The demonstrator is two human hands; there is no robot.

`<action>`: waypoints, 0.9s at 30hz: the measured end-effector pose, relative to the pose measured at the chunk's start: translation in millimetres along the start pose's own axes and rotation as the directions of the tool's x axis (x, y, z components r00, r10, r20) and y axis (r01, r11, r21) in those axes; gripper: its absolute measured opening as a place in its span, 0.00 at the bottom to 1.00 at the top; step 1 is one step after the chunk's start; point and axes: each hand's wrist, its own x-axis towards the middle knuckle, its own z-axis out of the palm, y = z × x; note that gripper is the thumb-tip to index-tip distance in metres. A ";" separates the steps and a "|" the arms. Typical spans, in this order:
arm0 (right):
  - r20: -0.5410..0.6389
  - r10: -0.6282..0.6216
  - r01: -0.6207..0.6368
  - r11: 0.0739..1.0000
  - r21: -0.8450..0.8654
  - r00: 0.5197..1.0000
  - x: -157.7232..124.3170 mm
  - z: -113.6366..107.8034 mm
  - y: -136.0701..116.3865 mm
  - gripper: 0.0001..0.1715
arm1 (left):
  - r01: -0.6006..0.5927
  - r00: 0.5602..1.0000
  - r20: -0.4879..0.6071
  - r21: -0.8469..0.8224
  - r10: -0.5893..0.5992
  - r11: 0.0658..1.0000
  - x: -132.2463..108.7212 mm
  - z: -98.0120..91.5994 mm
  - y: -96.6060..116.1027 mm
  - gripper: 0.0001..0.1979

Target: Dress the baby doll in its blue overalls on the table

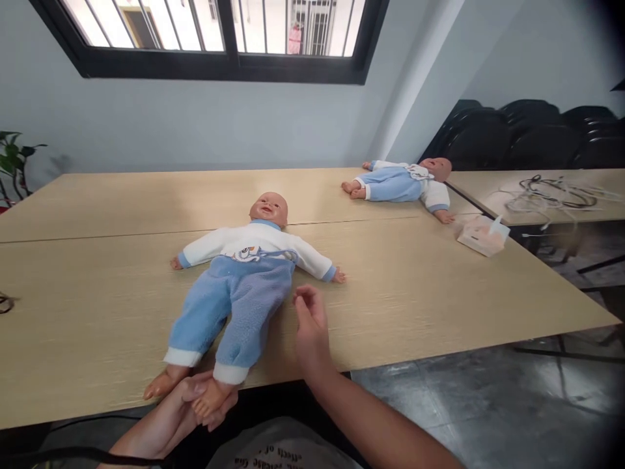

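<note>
A baby doll (239, 280) lies on its back on the table, its head toward the window and its feet at the near edge. It wears a white top and fuzzy blue trousers with white cuffs. My left hand (188, 407) is wrapped around the doll's foot (213, 398) on the right of the picture, just below the cuff. The other foot (166, 383) rests beside my wrist. To the right of the doll's leg, my right hand (312, 326) hovers with its fingers curled in and nothing visible in them. It appears apart from the doll.
A second doll (395, 182) in matching clothes lies at the far right of the table (415, 293), near a tissue box (483, 234). Tangled cables (551, 195) lie on another table. Stacked black chairs (532, 137) stand behind. A plant (17, 159) is at the left.
</note>
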 end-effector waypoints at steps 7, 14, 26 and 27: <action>0.245 0.336 -0.406 0.847 0.343 0.909 38.4 28.8 34.6 0.28 | 0.090 0.993 0.089 -0.164 -0.076 0.982 13.9 40.2 22.5 0.28; 0.476 0.286 -0.345 0.938 0.040 0.832 58.4 27.3 14.8 0.18 | 0.110 0.987 0.140 -0.255 -0.076 0.961 13.3 50.4 31.7 0.32; 0.093 0.102 -0.062 0.930 -0.362 0.990 125.7 -4.0 32.8 0.24 | 0.059 0.998 0.040 -0.035 -0.058 0.998 23.4 49.2 5.2 0.27; 0.124 0.095 -0.046 0.935 -0.352 0.988 116.0 -7.2 35.0 0.28 | 0.029 1.000 0.006 0.004 -0.029 1.000 29.3 53.0 0.7 0.24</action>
